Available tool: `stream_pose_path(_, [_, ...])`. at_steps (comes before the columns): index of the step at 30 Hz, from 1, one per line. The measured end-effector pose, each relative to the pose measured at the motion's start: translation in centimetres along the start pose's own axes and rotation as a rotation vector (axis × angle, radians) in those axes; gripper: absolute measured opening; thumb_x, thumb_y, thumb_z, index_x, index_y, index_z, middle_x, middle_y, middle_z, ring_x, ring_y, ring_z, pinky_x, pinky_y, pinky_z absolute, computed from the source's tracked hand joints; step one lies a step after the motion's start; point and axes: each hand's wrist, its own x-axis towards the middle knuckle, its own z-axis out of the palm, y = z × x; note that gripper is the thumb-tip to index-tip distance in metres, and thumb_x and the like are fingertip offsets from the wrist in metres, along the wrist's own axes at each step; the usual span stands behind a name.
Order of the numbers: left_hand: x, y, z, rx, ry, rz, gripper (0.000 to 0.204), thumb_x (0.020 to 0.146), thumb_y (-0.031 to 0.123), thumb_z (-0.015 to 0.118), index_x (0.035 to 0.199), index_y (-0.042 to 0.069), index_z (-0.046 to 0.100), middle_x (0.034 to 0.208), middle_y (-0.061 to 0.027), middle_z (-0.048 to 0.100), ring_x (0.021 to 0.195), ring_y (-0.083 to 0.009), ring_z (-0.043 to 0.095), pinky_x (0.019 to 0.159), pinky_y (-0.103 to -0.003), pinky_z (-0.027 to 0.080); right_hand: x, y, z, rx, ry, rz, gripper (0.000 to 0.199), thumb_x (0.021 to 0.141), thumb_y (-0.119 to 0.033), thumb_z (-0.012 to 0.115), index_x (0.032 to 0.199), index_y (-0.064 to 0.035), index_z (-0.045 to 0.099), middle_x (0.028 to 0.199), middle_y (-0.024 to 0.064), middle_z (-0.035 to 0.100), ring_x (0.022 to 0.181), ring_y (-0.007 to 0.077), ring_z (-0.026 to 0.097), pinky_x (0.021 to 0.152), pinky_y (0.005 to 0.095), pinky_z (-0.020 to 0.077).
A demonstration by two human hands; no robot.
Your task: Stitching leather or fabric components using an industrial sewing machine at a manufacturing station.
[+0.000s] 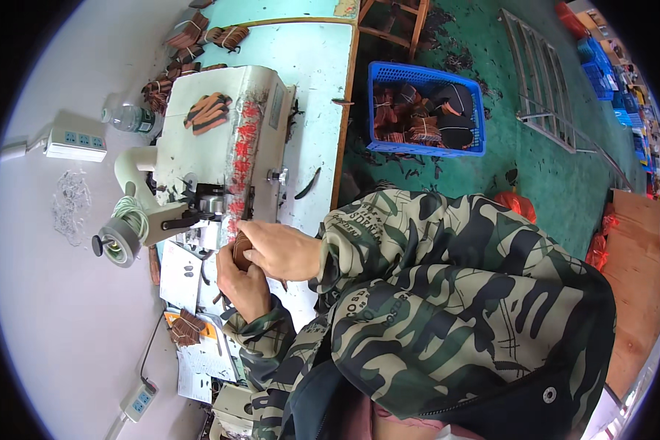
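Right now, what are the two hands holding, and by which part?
Both hands, left hand and right hand, hold one small brown leather-like piece at the white sewing machine; fingers cover it, so the exact part cannot be told.

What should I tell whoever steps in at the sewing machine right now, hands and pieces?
Left hand: gripping the small brown leather piece from below, at the sewing machine head.
Right hand: pinching the same piece from above.
Bundles of brown pieces lie on top of the machine, more at the far table end, a small pile by the left hand, and others in the blue crate on the floor.
Done: cannot tell how many are stitched.
Left: the piece in hand sits at the machine; many bundles remain around.
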Motion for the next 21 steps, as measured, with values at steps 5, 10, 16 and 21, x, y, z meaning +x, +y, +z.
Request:
stream_pose_path(5, [1.4, 1.4, -0.3, 0.015, 0.046, -0.078, 0.022, 0.069, -0.001, 0.061, 0.09, -0.004, 0.053, 0.083, -0.0205, 0.055, 0.076, -0.0407, 0.054, 0.067, -0.044, 0.043, 2.0, -0.5, 0.1, 0.113, 0.081, -0.073, 0.046, 0.086, -0.011, 0.052, 0.125, 0.0072, 0.036, 0.107, 0.0265, 0.054, 0.099, 0.0421, 0.053, 0.084, 0.0457, 0.0429])
stream_pose_path(10, [3.0, 4.8, 0.6, 0.065, 0.089, -0.095, 0.015, 0.077, 0.004, 0.062, 0.087, -0.003, 0.054, 0.081, -0.0176, 0.056, 0.072, -0.0368, 0.056, 0.063, -0.043, 0.043, 2.2, -2.2, -3.1, -0.103, -0.059, -0.093, 0.055, 0.083, -0.013, 0.053, 0.128, 0.008, 0.03, 0.107, 0.0247, 0.054, 0.089, 0.0392, 0.058, 0.072, 0.0448, 0.0486])
stream_pose_path(16, [7.1, 7.9, 3.2, 0.09, 0.114, -0.112, 0.013, 0.082, 0.01, 0.062, 0.084, 0.0, 0.054, 0.073, -0.014, 0.058, 0.065, -0.027, 0.057, 0.06, -0.036, 0.043, 5.1, -0.6, -8.0, -0.389, 0.122, -0.452, 0.037, 0.079, -0.015, 0.056, 0.11, 0.0044, 0.048, 0.085, 0.012, 0.059, 0.077, 0.0256, 0.064, 0.058, 0.0361, 0.0503])
stream_pose_path(21, [7.8, 8.6, 2.9, -0.146, -0.16, -0.322, 0.033, 0.085, 0.022, 0.06, 0.106, 0.0, 0.049, 0.094, -0.0191, 0.06, 0.07, -0.0316, 0.061, 0.055, -0.036, 0.045, 8.0, 1.9, -11.9, -0.047, -0.16, -0.365, 0.024, 0.084, -0.021, 0.057, 0.099, -0.0026, 0.055, 0.079, 0.0125, 0.061, 0.072, 0.0343, 0.062, 0.061, 0.0424, 0.0489])
